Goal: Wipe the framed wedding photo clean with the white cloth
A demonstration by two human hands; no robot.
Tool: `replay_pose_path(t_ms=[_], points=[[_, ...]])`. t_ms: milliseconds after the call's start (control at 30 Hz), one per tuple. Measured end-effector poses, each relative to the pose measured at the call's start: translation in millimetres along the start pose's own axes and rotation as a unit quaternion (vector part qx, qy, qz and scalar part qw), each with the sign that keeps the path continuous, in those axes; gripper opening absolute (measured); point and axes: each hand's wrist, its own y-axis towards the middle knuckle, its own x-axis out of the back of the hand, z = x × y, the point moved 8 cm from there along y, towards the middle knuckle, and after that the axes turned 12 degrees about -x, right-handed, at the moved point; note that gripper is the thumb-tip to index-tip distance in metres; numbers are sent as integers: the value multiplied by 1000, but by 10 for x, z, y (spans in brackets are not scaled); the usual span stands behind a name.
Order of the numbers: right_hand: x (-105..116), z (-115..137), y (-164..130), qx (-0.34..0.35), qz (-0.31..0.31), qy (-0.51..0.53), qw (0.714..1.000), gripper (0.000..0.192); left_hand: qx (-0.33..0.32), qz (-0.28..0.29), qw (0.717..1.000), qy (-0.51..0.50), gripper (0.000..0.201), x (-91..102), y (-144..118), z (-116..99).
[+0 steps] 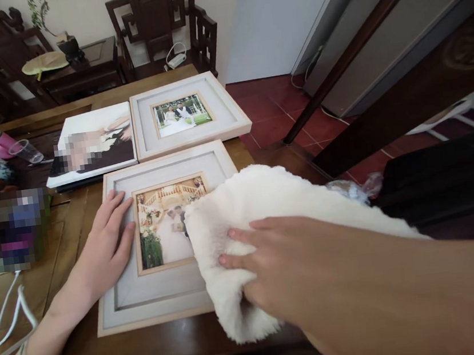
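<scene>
The left hand [108, 233] lies flat and open on the near picture frame [162, 235] on the wooden desk [153, 343]; the right hand [269, 265] grips a white fleecy cloth [266, 202] over the frame's right side; two more pictures [144, 125] lie beyond; red floor tiles [280, 109] and dark carved chairs [157, 20] surround.

The right half of the near picture frame [124, 283] is hidden under the white fleecy cloth [265, 197]. The palm of the right hand [274, 271] is concealed. The unframed photo print [98, 140] is partly blurred, as is a bundle [16, 230] at the counter [153, 343] edge.
</scene>
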Motion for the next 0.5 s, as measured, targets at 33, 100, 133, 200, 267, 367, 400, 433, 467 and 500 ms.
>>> replay_pose_path(t_ms=[33,100,133,200,267,367,400,433,467,500], points=[[-13,-16,46,18,24,-9,1000,15,-1,0,1000,1,46,1,-1,-1],[-14,-96,147,23,46,-28,998,19,-2,0,1000,3,47,2,-5,2],[5,-151,196,13,40,-35,998,20,-2,0,1000,3,47,0,-7,6],[47,-237,266,-4,21,-55,998,22,-3,0,1000,2,47,-4,-9,13],[63,-288,302,-16,7,-74,997,22,-5,-1,1000,0,47,-5,-8,14],[8,-271,302,-17,2,-79,997,14,-7,-3,1000,-4,46,-1,-1,10],[-28,-244,287,-17,-2,-73,997,9,-6,-1,1000,-4,46,-2,1,10],[-71,-200,263,-13,-6,-64,998,8,-5,1,1000,-3,46,-3,4,9],[-120,-142,229,-5,-10,-54,998,10,-4,3,1000,-3,46,-5,7,10],[-168,-76,188,7,-14,-43,999,14,-3,4,1000,-3,46,-6,9,11]])
